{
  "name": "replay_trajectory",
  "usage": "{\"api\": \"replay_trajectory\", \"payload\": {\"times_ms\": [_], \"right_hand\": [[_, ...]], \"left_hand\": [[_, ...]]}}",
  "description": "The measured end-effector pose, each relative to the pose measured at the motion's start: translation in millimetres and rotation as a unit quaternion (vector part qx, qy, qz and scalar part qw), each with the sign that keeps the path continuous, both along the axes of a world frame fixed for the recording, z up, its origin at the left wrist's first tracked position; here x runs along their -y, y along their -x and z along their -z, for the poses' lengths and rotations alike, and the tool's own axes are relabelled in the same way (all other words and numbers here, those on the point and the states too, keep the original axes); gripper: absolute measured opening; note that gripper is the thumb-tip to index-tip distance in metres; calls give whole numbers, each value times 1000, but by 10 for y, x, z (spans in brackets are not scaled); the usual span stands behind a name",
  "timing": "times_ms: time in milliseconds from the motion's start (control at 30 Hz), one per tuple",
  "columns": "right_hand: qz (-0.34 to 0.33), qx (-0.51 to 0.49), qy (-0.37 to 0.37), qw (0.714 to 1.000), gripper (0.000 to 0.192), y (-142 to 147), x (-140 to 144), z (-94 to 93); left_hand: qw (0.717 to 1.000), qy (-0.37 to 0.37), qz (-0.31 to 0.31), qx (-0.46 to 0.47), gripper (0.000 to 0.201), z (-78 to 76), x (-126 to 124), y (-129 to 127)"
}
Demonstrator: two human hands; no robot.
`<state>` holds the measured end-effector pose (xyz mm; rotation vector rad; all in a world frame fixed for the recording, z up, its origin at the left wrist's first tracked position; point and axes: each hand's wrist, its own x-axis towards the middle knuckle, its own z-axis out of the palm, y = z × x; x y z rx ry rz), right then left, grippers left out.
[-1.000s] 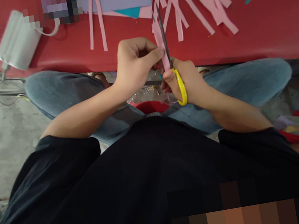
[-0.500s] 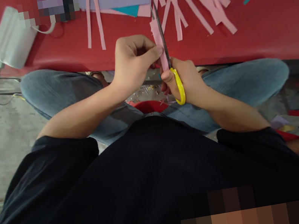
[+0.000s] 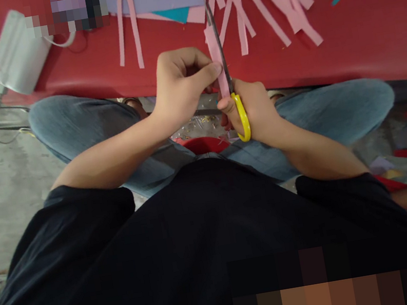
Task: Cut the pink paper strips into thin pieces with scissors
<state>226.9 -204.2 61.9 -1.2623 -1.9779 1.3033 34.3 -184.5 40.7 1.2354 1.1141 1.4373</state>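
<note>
Pinching a pink paper strip [image 3: 215, 51] at the red table's [image 3: 364, 37] near edge, the left hand [image 3: 182, 85] steadies it while the right hand [image 3: 254, 110] grips yellow-handled scissors [image 3: 231, 85], blades nearly closed along the strip.

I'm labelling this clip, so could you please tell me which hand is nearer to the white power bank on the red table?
Left. The left hand pinches the pink paper strip, on the side toward the white power bank. The right hand holds the yellow-handled scissors, farther from it.
</note>
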Motion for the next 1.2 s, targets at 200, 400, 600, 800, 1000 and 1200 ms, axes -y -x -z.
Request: {"api": "replay_trajectory", "payload": {"times_ms": [200,400,600,800,1000,1200], "right_hand": [[10,-21,6,1000,67,23,4,-3],[47,-56,-15,997,64,-48,-135,12],[49,-145,92,984,51,-47,-228,-55],[50,-185,133,973,45,-13,-187,-66],[54,-148,116,981,49,-28,-186,4],[68,-94,51,992,42,-21,-207,-22]], "left_hand": [[1000,-6,-10,6,44,27,-14,-45],[999,-22,-15,40,41,-88,-45,-20],[998,-12,-33,54,32,-294,-106,126],[997,-28,-49,43,31,-275,-260,304],[995,-50,-55,60,30,-183,-389,406],[995,-38,-20,91,35,-200,-373,413]]}}
